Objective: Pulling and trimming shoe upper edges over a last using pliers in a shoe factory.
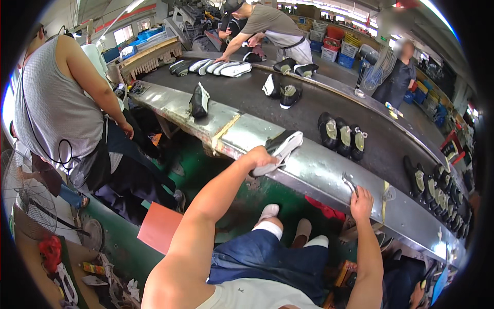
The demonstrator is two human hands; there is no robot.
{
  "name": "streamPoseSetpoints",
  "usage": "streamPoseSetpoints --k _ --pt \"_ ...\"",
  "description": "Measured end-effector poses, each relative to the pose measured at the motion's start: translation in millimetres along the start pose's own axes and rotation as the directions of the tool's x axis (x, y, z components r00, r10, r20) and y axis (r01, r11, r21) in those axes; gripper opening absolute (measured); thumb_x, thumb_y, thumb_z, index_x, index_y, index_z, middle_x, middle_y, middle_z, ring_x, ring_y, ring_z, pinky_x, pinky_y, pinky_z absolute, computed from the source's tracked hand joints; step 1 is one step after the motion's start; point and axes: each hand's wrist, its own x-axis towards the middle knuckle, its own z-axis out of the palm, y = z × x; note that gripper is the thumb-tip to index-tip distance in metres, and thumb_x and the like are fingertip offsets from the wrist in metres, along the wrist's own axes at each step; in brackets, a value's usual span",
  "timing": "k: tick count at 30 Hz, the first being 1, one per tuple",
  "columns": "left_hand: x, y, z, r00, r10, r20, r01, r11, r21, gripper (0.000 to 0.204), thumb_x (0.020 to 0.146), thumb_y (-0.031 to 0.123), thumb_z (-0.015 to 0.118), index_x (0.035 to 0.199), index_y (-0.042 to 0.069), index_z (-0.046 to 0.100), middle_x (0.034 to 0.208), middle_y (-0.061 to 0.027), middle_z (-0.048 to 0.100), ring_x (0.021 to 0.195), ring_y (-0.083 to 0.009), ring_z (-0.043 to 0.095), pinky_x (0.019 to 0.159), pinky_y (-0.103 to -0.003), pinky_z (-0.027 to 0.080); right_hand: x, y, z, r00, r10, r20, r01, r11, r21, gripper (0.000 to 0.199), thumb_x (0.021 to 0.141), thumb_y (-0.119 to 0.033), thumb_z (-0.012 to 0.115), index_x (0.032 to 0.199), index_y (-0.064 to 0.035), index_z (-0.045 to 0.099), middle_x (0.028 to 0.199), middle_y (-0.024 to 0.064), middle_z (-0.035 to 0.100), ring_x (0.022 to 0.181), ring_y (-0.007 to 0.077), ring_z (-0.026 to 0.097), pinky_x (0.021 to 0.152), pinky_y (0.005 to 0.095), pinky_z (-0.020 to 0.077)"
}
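Observation:
In my left hand (260, 156) is a black shoe with a white sole (286, 150), gripped near one end and tilted over the metal edge of the bench. The sole faces up toward me. My right hand (362, 204) is closed round the handles of metal pliers (349, 181), whose head points away over the metal edge; the jaws are too small to make out. Another black shoe with a white sole (199, 101) stands on the metal edge farther left. Beyond my hands, three black shoes (343, 135) stand together on the dark conveyor belt.
The dark belt (231, 92) runs behind the metal ledge (314, 172). White-soled shoes (235, 69) lie in a row at the far left; several dark shoes (437, 193) stand at right. A person (272, 28) leans over the belt; another (67, 98) stands left. A fan (31, 206) is lower left.

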Motion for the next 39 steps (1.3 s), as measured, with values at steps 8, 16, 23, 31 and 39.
streamPoseSetpoints --k 8,16,23,31,39 --pt "-72.3 -27.2 48.8 0.965 0.130 -0.229 -0.141 0.990 -0.031 0.090 0.086 0.041 0.074 0.149 -0.007 0.031 0.122 -0.0332 0.063 0.112 -0.0451 0.063 0.098 -0.046 0.050 -1.0 3.2 -0.3 0.994 0.109 -0.005 -0.109 0.992 0.060 0.044 0.085 -0.025 0.069 0.121 -0.0008 0.062 0.118 0.0170 0.065 0.116 0.0357 0.058 0.100 0.0487 0.0425" --pt "-220.9 -45.7 118.6 0.847 0.454 0.276 -0.435 0.891 -0.133 0.092 0.084 0.037 0.079 0.155 0.005 0.031 0.131 -0.0289 0.061 0.117 -0.0416 0.063 0.099 -0.043 0.050 0.3 0.6 -2.7 0.990 0.138 -0.018 -0.136 0.989 0.055 0.042 0.085 -0.028 0.070 0.118 -0.0027 0.064 0.116 0.0167 0.066 0.115 0.0354 0.058 0.101 0.0477 0.0430" --pt "-243.2 -28.9 224.7 0.579 0.606 0.545 -0.735 0.678 0.027 0.106 0.078 0.041 0.079 0.154 -0.006 0.022 0.157 -0.0308 0.028 0.145 -0.0458 0.030 0.116 -0.051 0.030 -3.0 0.4 -3.5 0.989 0.146 0.001 -0.146 0.987 0.073 0.045 0.088 -0.030 0.068 0.122 -0.0013 0.064 0.120 0.0185 0.065 0.117 0.0366 0.058 0.103 0.0479 0.0428" --pt "-186.2 95.3 289.9 0.487 0.261 0.833 -0.581 0.809 0.086 0.093 0.080 0.043 0.075 0.153 0.002 0.034 0.145 -0.0262 0.051 0.129 -0.0411 0.054 0.108 -0.047 0.042 -8.4 7.3 -2.7 0.990 0.130 0.058 -0.133 0.990 0.043 0.046 0.092 -0.029 0.064 0.130 -0.0023 0.059 0.128 0.0156 0.063 0.125 0.0341 0.054 0.106 0.0477 0.0400" --pt "-163.7 68.3 279.6 0.546 0.418 0.726 -0.447 0.878 -0.170 0.079 0.083 0.042 0.074 0.146 0.002 0.048 0.142 -0.0234 0.055 0.130 -0.0352 0.055 0.110 -0.039 0.041 -14.1 7.9 -4.7 0.987 0.072 0.142 -0.082 0.994 0.070 0.050 0.095 -0.030 0.061 0.135 0.0000 0.054 0.134 0.0185 0.060 0.128 0.0374 0.051 0.108 0.0485 0.0393"
